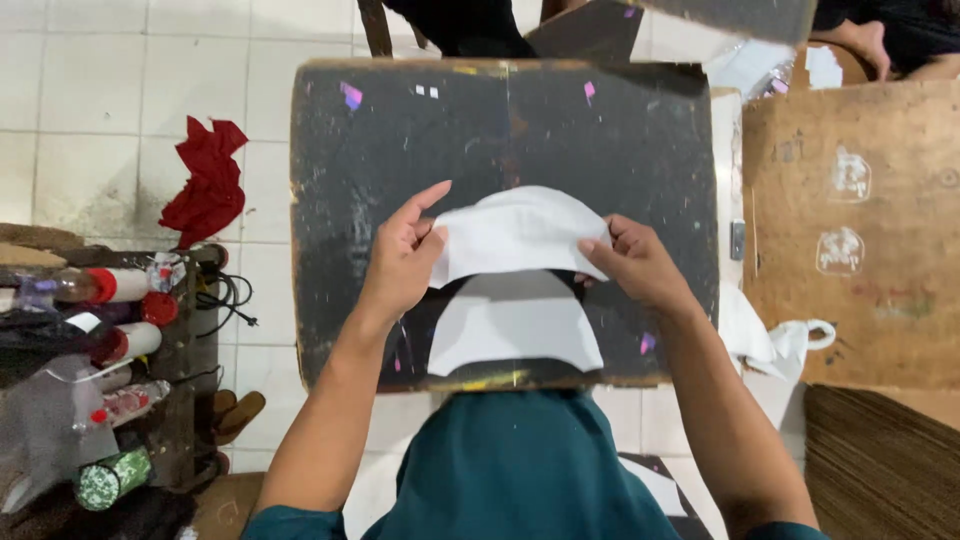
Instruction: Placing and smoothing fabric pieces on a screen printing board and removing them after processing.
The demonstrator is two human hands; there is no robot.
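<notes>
Pinching the upper white piece (515,232) by its two ends, the left hand (400,262) and right hand (630,262) hold it over the black board (600,130), its lower edge overlapping a second white piece (515,325) lying flat there. The two pieces seem not yet lined up or joined. Count: two white curved pieces, one board, two hands.

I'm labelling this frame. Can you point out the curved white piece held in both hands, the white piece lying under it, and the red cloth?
Curved white piece held up (515,228), head view, its middle.
Flat white piece on the board (515,325), head view, its centre.
Crumpled red cloth (207,185), head view, its middle folds.
</notes>
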